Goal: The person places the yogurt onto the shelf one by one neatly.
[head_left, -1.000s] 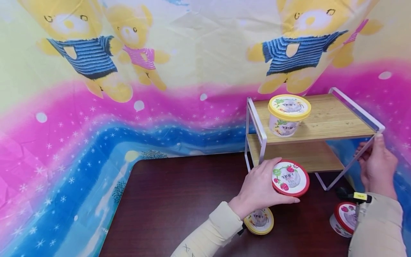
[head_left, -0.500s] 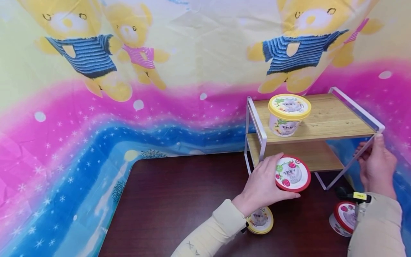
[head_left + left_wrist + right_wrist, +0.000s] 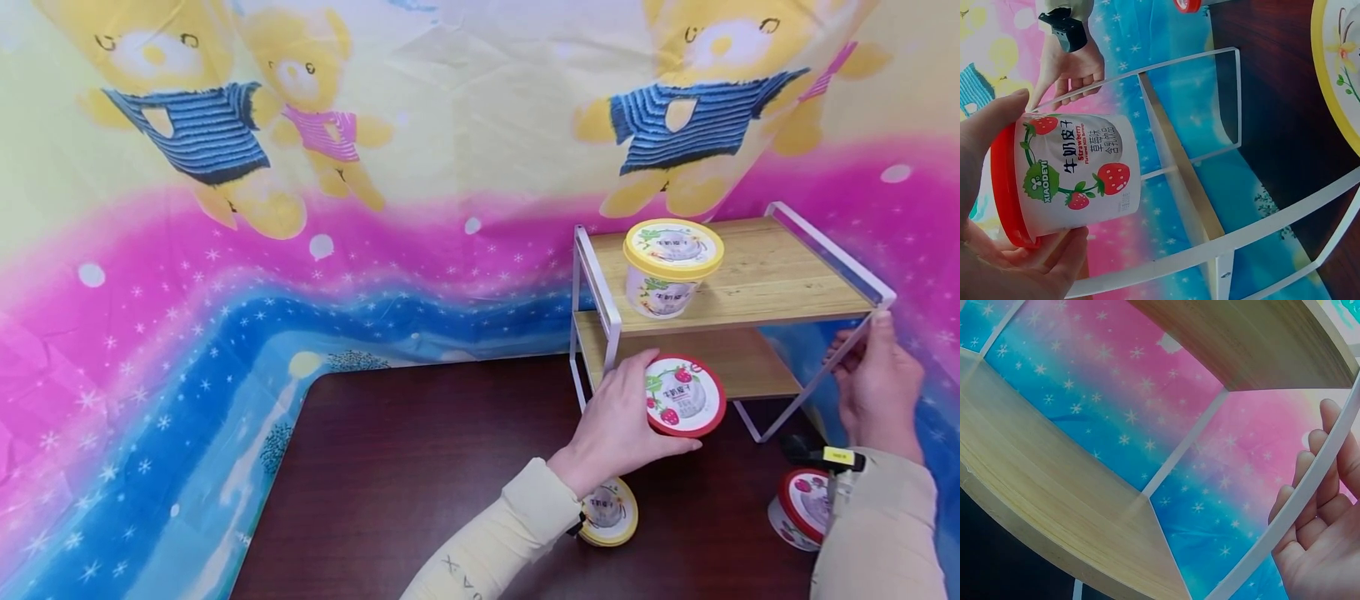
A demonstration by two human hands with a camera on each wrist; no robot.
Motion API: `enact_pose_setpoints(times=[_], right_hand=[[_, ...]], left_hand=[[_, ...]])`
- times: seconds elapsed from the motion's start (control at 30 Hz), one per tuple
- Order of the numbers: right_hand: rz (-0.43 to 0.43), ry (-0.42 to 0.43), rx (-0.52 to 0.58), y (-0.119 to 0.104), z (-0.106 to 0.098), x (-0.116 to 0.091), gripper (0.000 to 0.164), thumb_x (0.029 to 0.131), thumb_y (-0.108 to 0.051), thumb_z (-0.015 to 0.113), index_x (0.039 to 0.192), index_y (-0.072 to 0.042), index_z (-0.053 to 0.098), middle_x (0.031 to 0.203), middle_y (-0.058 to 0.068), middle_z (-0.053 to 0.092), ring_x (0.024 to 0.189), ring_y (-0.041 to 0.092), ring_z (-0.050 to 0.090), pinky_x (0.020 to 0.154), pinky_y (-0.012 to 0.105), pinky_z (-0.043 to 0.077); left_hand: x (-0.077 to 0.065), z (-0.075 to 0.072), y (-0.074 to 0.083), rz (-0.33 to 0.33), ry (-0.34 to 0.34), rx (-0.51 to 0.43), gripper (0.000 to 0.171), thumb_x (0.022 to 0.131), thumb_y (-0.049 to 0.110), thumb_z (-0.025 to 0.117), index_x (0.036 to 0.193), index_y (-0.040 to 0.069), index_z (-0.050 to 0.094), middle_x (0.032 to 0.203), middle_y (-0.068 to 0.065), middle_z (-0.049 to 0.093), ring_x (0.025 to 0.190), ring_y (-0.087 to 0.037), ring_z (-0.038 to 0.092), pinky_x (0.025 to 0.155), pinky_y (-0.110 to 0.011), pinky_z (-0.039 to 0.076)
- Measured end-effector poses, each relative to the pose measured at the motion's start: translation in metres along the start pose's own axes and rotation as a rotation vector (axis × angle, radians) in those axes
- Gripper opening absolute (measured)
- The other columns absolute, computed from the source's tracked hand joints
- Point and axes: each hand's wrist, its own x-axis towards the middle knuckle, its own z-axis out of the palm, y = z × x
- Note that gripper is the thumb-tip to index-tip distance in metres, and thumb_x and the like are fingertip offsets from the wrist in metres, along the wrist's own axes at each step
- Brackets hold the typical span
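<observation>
Cloth-walled nook, bear-print backdrop (image 3: 465,108), dark table (image 3: 420,467)

A dark reddish-brown table (image 3: 420,467), its wood grain showing and its far left corner rounded, carries a two-tier rack (image 3: 750,322) toward its far right side. The rack pairs a white metal frame (image 3: 597,277) with pale wood-grain boards and stands on open, loop-shaped legs. On the upper board (image 3: 780,271), near its left end, a yellow-lidded tub (image 3: 667,262) sits upright; the lower board (image 3: 712,362) spans the frame beneath, partly hidden from above. Two more tubs rest directly on the tabletop in front of the rack — a second yellow-lidded one (image 3: 609,512) and, farther right, a red-lidded tub (image 3: 802,508) — both partly hidden.
</observation>
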Motion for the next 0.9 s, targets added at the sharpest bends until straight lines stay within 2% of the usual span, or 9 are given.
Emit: enact_pose_setpoints(times=[0.17, 0.33, 0.67, 0.9], right_hand=[[0.0, -0.002, 0.014, 0.0, 0.0, 0.0, 0.045, 0.096, -0.045, 0.064, 0.095, -0.001, 0.072, 0.088, 0.003, 0.064, 0.077, 0.014, 0.056, 0.06, 0.018, 0.052], [0.012, 0.01, -0.02, 0.0, 0.0, -0.001, 0.046, 0.096, -0.047, 0.063, 0.097, -0.002, 0.073, 0.093, 0.002, 0.062, 0.079, 0.013, 0.054, 0.06, 0.018, 0.05], [-0.001, 0.005, 0.012, 0.0, 0.0, 0.0, 0.045, 0.096, -0.045, 0.064, 0.096, -0.001, 0.073, 0.089, 0.004, 0.064, 0.077, 0.014, 0.056, 0.06, 0.018, 0.052], [0.006, 0.008, 0.003, 0.0, 0.001, 0.0, 0.045, 0.096, -0.046, 0.064, 0.095, -0.001, 0.073, 0.089, 0.003, 0.064, 0.077, 0.013, 0.056, 0.06, 0.018, 0.051]], left_hand=[[0.004, 0.001, 0.002, 0.039, 0.008, 0.035, 0.108, 0.07, 0.06, 0.087, 0.151, 0.015, 0.032, 0.132, 0.006, 0.052, 0.118, -0.004, 0.048, 0.102, -0.02, 0.04], [0.007, 0.004, 0.005, 0.078, 0.009, 0.082, 0.109, 0.072, 0.056, 0.088, 0.152, 0.011, 0.029, 0.137, 0.002, 0.049, 0.123, -0.006, 0.046, 0.107, -0.02, 0.035], [0.013, 0.015, 0.01, 0.106, 0.015, 0.182, 0.113, 0.074, 0.055, 0.087, 0.156, 0.008, 0.024, 0.144, -0.002, 0.045, 0.125, -0.012, 0.045, 0.105, -0.018, 0.036], [0.019, 0.021, 0.005, 0.136, 0.071, 0.277, 0.111, 0.073, 0.054, 0.087, 0.152, 0.004, 0.029, 0.139, -0.004, 0.048, 0.122, -0.015, 0.047, 0.108, -0.022, 0.034]])
